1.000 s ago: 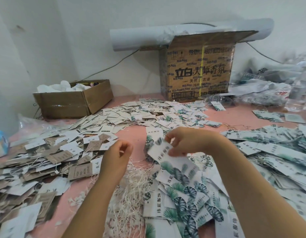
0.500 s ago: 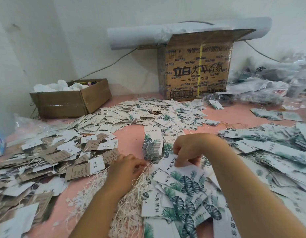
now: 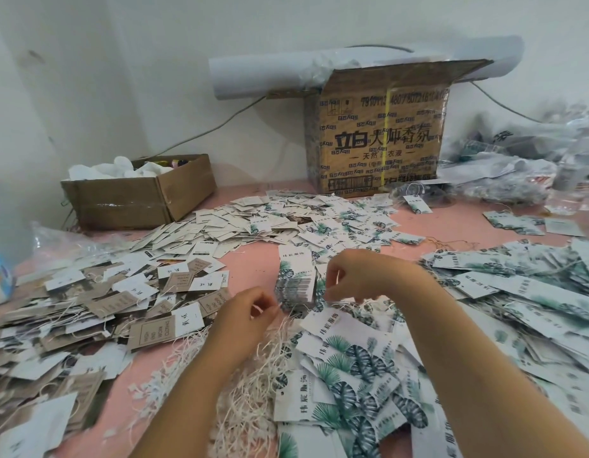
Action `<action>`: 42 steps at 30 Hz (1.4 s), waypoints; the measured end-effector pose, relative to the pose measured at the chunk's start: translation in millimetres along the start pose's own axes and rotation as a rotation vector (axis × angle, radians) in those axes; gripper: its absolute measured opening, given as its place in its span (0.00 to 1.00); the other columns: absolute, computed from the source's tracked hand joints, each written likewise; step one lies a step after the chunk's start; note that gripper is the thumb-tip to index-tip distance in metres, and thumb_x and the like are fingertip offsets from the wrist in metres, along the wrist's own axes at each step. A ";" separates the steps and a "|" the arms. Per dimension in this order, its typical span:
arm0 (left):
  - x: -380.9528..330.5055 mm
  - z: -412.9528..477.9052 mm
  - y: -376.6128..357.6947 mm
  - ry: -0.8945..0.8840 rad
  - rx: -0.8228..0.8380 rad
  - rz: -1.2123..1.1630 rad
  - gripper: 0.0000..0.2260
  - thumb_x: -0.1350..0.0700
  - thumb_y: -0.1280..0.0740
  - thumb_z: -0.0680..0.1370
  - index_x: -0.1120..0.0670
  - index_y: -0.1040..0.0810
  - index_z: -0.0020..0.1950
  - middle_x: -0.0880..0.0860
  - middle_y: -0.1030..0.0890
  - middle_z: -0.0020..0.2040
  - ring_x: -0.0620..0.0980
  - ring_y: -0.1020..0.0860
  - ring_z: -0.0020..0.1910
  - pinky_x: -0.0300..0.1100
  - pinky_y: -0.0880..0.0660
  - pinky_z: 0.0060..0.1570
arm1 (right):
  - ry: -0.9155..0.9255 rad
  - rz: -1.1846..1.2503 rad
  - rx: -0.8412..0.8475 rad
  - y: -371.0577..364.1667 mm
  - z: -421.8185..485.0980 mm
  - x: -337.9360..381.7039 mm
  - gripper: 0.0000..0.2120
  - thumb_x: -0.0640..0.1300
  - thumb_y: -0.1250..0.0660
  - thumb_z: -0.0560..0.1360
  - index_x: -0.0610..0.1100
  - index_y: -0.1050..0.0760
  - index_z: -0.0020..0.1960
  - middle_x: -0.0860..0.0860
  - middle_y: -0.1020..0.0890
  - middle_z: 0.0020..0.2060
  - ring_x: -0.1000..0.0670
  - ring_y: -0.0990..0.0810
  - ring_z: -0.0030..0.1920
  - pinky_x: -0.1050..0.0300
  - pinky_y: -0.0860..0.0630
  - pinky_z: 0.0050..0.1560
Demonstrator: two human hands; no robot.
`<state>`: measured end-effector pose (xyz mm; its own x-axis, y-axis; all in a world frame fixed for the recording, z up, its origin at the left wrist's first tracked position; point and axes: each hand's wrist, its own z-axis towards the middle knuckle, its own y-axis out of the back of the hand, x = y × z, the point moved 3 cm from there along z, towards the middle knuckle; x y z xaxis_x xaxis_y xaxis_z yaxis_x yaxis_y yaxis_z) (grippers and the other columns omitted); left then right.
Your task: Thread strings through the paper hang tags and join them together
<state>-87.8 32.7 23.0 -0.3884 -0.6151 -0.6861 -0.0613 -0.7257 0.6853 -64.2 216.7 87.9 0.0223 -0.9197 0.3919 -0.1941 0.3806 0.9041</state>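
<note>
White hang tags (image 3: 349, 361) bear green leaf prints; kraft-brown tags (image 3: 109, 304), cream strings (image 3: 253, 388), pink table (image 3: 253, 266).

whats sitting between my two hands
Head view: a stack of leaf-print tags sits between the left hand and right hand, with loose white strings just nearer you.

leaf-print hang tags (image 3: 349, 355): loose overlapping heap, flat | neat stack (image 3: 294, 279) behind | white strings (image 3: 250, 395): tangled pile touching heap's left

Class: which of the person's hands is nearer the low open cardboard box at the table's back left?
Left. The left hand is in front of the low box and to its right, over the white strings; the right hand is farther to the right.
</note>
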 end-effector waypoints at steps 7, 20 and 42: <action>-19.6 2.4 15.7 -0.033 -0.057 -0.363 0.06 0.61 0.33 0.76 0.51 0.22 0.41 0.47 0.20 0.34 0.38 0.23 0.35 0.27 0.29 0.37 | 0.228 0.168 -0.206 -4.4 8.4 20.4 0.09 0.50 0.33 0.74 0.46 0.22 0.51 0.56 0.24 0.37 0.58 0.25 0.33 0.64 0.30 0.33; -34.9 1.2 22.4 -0.053 -0.031 -0.298 0.05 0.56 0.32 0.76 0.49 0.21 0.40 0.46 0.18 0.35 0.41 0.22 0.38 0.45 0.28 0.50 | 0.379 0.199 -0.341 -2.1 5.2 35.6 0.06 0.42 0.33 0.75 0.50 0.24 0.39 0.58 0.23 0.31 0.61 0.26 0.32 0.66 0.28 0.34; -19.1 2.5 24.3 0.038 0.032 -0.227 0.06 0.55 0.35 0.78 0.47 0.21 0.42 0.42 0.21 0.29 0.43 0.24 0.33 0.43 0.29 0.40 | 0.110 1.585 -0.668 11.4 6.2 3.1 0.12 0.35 0.48 0.79 0.43 0.40 0.37 0.51 0.36 0.26 0.55 0.41 0.24 0.64 0.41 0.23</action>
<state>-84.1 27.6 53.3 -0.3266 -0.4487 -0.8319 -0.1728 -0.8370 0.5192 -72.4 217.6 98.4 0.2943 0.3613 0.8848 0.3168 0.8365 -0.4470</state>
